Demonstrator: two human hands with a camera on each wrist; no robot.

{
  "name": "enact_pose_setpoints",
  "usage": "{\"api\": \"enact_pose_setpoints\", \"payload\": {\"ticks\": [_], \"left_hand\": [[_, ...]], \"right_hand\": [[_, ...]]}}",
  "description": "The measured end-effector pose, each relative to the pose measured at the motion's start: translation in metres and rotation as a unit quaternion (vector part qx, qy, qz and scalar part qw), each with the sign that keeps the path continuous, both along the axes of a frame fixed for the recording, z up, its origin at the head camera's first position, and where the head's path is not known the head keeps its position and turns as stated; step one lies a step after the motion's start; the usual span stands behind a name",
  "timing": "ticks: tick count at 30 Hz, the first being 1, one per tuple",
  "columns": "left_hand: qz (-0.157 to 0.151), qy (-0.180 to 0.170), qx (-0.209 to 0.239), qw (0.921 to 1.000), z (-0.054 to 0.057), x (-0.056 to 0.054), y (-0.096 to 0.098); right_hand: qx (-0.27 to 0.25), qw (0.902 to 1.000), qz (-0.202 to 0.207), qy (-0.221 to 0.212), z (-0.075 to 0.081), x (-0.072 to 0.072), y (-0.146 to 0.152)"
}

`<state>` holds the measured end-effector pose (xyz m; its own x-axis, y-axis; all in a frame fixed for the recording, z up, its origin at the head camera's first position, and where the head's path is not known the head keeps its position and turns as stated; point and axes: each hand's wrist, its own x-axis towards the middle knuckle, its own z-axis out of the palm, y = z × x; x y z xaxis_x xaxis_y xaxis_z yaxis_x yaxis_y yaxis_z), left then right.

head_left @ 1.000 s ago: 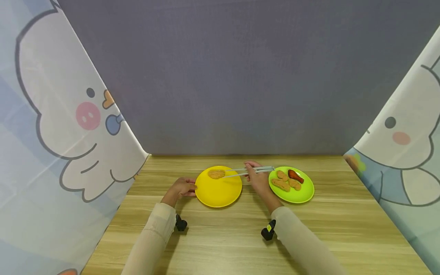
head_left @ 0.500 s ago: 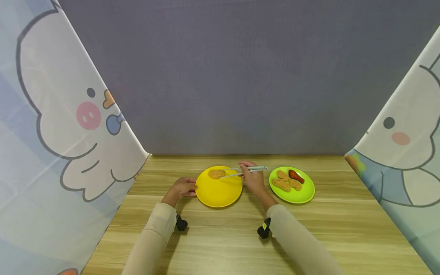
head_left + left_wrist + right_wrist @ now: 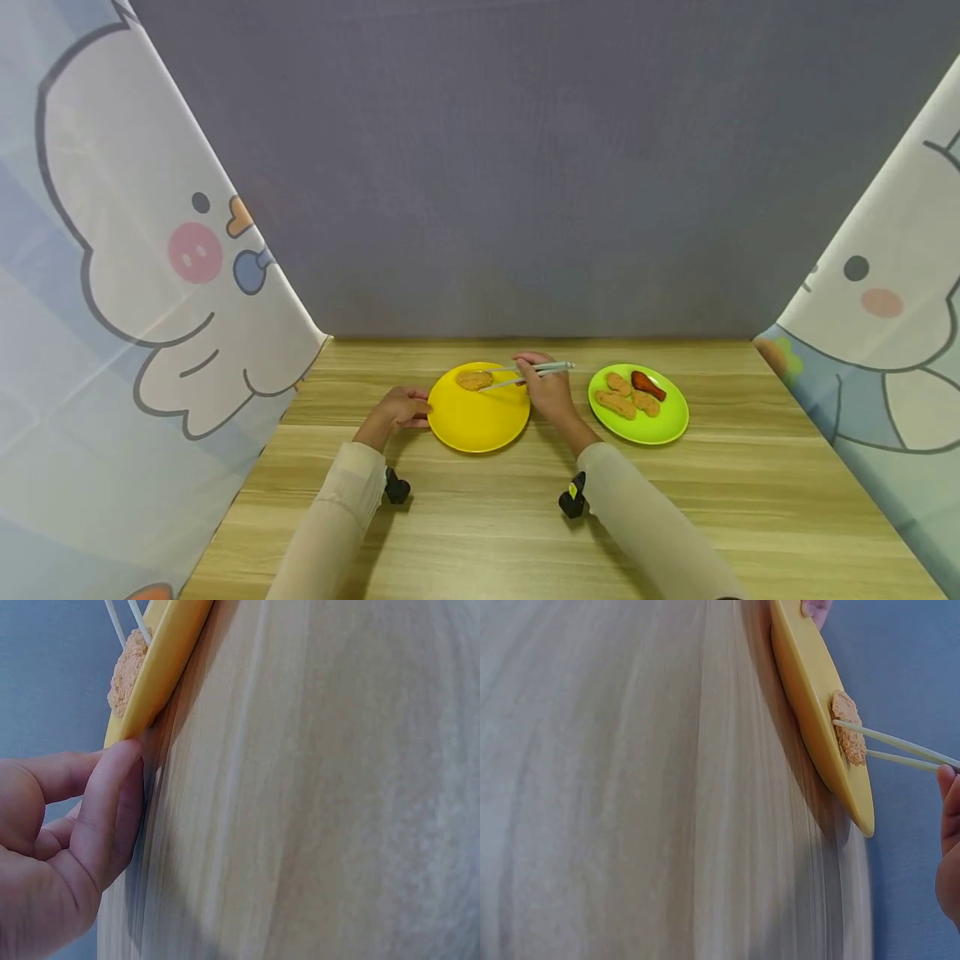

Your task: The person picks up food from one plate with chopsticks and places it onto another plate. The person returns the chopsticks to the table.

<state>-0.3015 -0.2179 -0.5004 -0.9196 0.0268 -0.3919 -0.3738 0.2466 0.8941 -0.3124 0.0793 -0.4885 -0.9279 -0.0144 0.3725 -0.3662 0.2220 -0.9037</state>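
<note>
Near the middle of the table in the head view lies a yellow plate (image 3: pixel 477 423). One breaded nugget (image 3: pixel 474 381) rests toward its back edge. My left hand (image 3: pixel 400 408) pinches the plate's left rim between thumb and fingers, as the left wrist view shows. My right hand (image 3: pixel 546 392) holds a pair of pale chopsticks (image 3: pixel 904 743) over the plate's right side. Their tips are spread about the nugget (image 3: pixel 848 729), one on its near side and one by its far side. Whether both tips touch it cannot be told.
To the right of my right hand is a green plate (image 3: pixel 643 431) bearing a red-brown drumstick (image 3: pixel 648 385) and several breaded pieces (image 3: pixel 617 404). A grey backdrop (image 3: pixel 480 208) rises behind the wooden table (image 3: pixel 480 533), and cartoon-printed cloths hang on both sides.
My right hand has moved left with the chopsticks, bringing their tips further over the nugget. The left hand stays on the yellow plate's rim.
</note>
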Motion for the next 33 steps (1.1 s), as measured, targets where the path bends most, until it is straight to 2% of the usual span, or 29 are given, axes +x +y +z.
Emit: {"api": "enact_pose_setpoints", "payload": {"ticks": [10,17,25,33], "left_hand": [[-0.001,-0.001,0.000,1.0000,-0.0014,-0.0007,0.0007],[-0.005,0.002,-0.003,1.0000,-0.0027,-0.0024,-0.0009],[-0.004,-0.001,0.000,1.0000,-0.0028,-0.0028,-0.0004],[-0.004,-0.001,0.001,1.0000,-0.0023,-0.0018,-0.0005]], "right_hand": [[-0.005,0.9998,-0.003,-0.018,-0.0028,-0.0045,-0.0018],[-0.018,0.9998,-0.007,0.001,-0.0032,-0.0033,-0.0028],[-0.057,0.9982,-0.012,0.011,-0.0056,-0.0025,-0.0046],[-0.080,0.9962,-0.034,-0.002,-0.0073,-0.0015,-0.0041]]}}
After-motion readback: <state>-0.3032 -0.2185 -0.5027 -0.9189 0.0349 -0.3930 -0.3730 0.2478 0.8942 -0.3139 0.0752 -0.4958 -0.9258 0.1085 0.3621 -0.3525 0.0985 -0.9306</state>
